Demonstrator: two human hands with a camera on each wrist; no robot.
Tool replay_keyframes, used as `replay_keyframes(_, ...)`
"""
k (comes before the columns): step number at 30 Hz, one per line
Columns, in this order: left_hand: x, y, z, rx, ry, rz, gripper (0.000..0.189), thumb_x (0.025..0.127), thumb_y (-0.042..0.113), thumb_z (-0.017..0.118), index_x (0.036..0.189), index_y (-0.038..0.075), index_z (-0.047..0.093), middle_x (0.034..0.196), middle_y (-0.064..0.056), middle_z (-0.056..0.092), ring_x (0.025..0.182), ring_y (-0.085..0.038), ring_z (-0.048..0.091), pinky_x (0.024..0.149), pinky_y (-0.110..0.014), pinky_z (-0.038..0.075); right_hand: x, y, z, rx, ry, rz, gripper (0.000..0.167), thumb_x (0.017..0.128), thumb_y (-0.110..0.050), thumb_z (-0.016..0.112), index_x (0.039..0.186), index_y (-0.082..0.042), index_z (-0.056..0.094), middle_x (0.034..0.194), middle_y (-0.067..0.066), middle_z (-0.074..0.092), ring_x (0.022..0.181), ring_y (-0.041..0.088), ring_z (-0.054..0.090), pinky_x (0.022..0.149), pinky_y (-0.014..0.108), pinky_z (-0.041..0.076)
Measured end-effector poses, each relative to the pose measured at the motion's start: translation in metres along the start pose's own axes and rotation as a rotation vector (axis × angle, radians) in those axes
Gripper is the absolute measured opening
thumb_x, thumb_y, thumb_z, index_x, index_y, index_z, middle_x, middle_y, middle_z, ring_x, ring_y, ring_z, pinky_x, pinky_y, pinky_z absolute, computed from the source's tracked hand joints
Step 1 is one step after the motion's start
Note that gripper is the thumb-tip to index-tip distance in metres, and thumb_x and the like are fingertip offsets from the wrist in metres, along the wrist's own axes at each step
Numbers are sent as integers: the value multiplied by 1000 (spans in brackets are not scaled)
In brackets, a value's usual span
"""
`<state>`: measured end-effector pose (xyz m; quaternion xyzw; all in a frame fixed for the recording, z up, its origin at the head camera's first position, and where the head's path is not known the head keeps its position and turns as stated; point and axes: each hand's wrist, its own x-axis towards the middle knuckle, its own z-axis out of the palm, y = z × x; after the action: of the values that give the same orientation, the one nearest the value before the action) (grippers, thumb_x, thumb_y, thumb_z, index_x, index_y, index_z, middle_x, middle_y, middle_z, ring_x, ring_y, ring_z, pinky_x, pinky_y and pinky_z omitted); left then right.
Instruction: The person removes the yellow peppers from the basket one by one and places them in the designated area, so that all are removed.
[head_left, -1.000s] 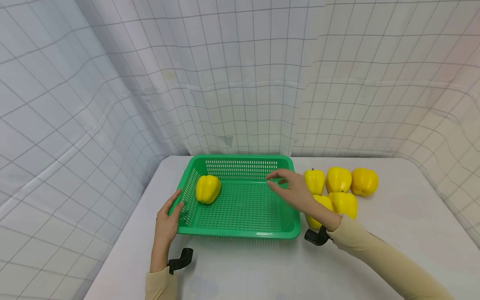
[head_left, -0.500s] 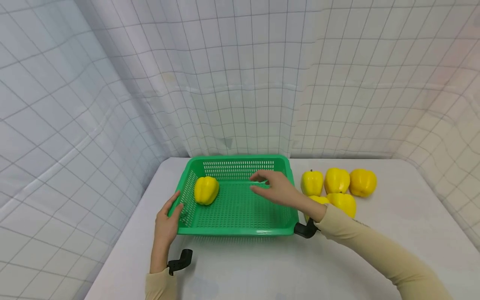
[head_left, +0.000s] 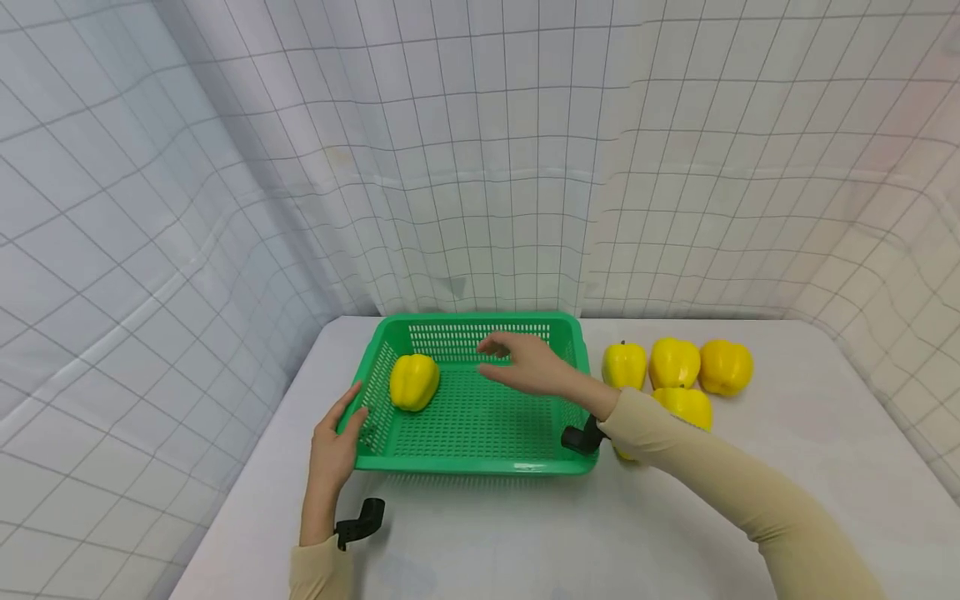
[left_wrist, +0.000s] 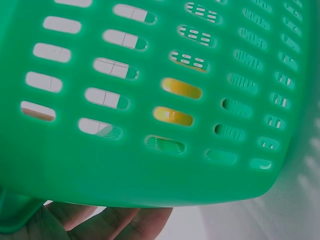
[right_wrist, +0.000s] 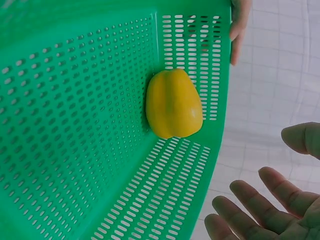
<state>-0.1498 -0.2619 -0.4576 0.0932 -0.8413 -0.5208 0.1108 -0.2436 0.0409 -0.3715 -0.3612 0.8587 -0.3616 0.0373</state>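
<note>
A green plastic basket (head_left: 480,465) with slotted walls sits on the white table. One yellow bell pepper (head_left: 414,383) lies inside it near the left wall, also plain in the right wrist view. My left hand (head_left: 333,450) holds the basket's left rim, thumb on the inner side and fingers outside. Its fingers (left_wrist: 120,223) show at the rim's edge in the left wrist view. Over the basket's right half hovers my right hand (head_left: 528,367), thumb apart from the extended fingers and nothing between them. It touches neither basket nor pepper.
Right of the basket lie several more yellow bell peppers (head_left: 675,362). The right sleeve (head_left: 675,442) partly covers the nearest of these. White gridded cloth (head_left: 487,167) hangs behind the table and along both sides. A black wrist camera (head_left: 362,521) is strapped to each forearm.
My right hand has moved left over the basket, away from the loose peppers. The left hand stays at the rim, and the peppers have not moved.
</note>
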Motion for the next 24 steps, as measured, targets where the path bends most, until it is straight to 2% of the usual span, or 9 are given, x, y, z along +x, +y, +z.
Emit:
replay_keyframes(13, -2, 0, -1, 0, 3, 3, 47, 100, 29, 50, 145, 20, 42, 149, -10, 33, 137, -30, 25, 106, -53, 24, 54, -2, 43, 31, -97, 86, 42, 94, -28, 61, 125, -1, 55, 119, 17, 59, 106, 29, 58, 85, 37, 48)
replay_keyframes(17, -2, -1, 0, -6, 6, 6, 47, 100, 28, 50, 145, 20, 43, 149, -10, 34, 137, -30, 26, 106, -53, 24, 68, 4, 62, 52, -117, 99, 50, 93, -31, 60, 130, 1, 50, 124, 21, 56, 113, 33, 53, 88, 41, 46)
replay_keyframes(24, -2, 0, 0, -15, 13, 10, 46, 100, 26, 50, 145, 19, 43, 148, -10, 34, 137, -29, 27, 107, -53, 24, 82, 11, 91, 45, -103, 168, 63, 92, -37, 61, 139, 0, 42, 136, 18, 47, 125, 31, 43, 100, 42, 38)
